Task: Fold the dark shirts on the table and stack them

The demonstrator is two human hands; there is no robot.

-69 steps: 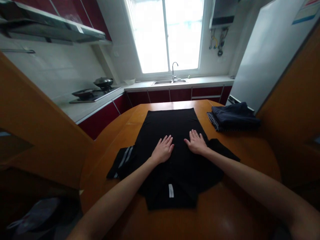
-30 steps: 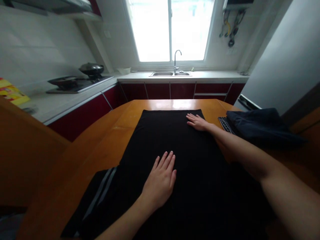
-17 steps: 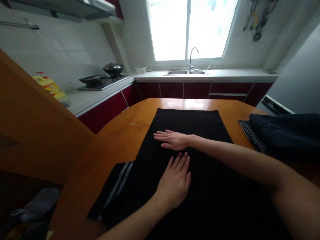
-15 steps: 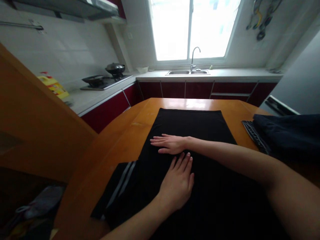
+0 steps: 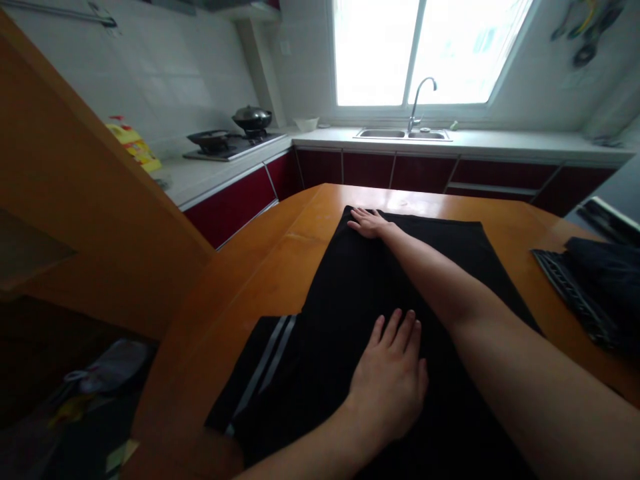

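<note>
A black short-sleeved shirt (image 5: 330,293) lies spread on the wooden table (image 5: 270,257). Two grey stripes run across its sleeve (image 5: 263,363) on the left side. My right hand (image 5: 367,222) rests flat on the shirt's far left corner, fingers stretched out. Closer to me, my left hand (image 5: 390,380) lies with straight fingers on the middle of the shirt. Neither hand grips the cloth. My right forearm crosses over the shirt, and the near end of the garment runs out of the picture.
A dark folded garment (image 5: 600,280) sits at the table's right side. Beyond the table are a counter with a sink (image 5: 383,134), a stove (image 5: 240,145) with pans and a yellow bottle (image 5: 134,143). A slanted wooden panel (image 5: 100,220) stands at left.
My right hand has slid away from me, from the shirt's middle to its far left corner. The left hand stays flat on the cloth. The whole view has shifted a little.
</note>
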